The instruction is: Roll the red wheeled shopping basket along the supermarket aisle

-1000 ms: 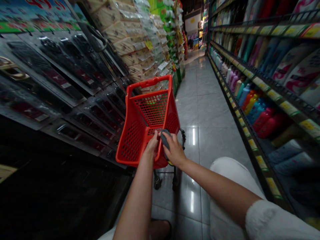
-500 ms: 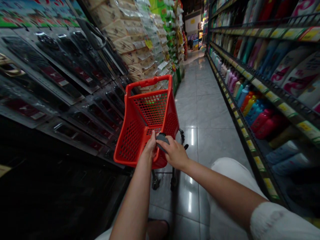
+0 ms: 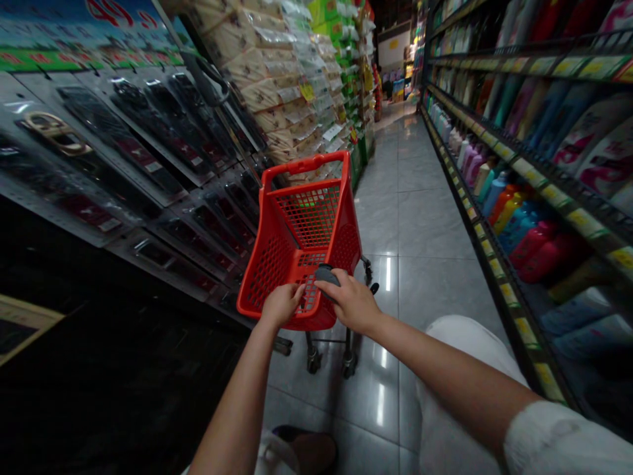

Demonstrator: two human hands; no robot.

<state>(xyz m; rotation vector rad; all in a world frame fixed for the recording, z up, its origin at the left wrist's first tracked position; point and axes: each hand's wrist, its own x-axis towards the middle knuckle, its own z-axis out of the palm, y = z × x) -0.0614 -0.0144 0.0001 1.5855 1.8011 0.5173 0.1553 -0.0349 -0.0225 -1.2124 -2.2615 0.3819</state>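
A red plastic shopping cart [image 3: 349, 218] with lattice walls and a raised far handle stands in front of me; its basket looks bare inside. My right hand [image 3: 353, 300] is closed around a dark grey grip [image 3: 326, 276] at the near side of the cart. To the left of that grip, my left hand [image 3: 281, 305] is over the cart's near rim, apart from the grip. Its fingers are loosely bent with the thumb stretched out, and nothing shows in them. Whether it touches the rim is hard to see.
Packaged belts [image 3: 133, 145] hang on the left rack, with a dark base below. Beyond it rise stacked beige packs [image 3: 267, 72] and green packs [image 3: 341, 46]. Shelves of bottles [image 3: 539, 247] line the right. A grey tiled floor [image 3: 420, 218] runs down the aisle.
My left hand has come off the grey grip and moved left along the near rim. My right hand keeps its hold. The whole view has shifted slightly, with the cart now further right.
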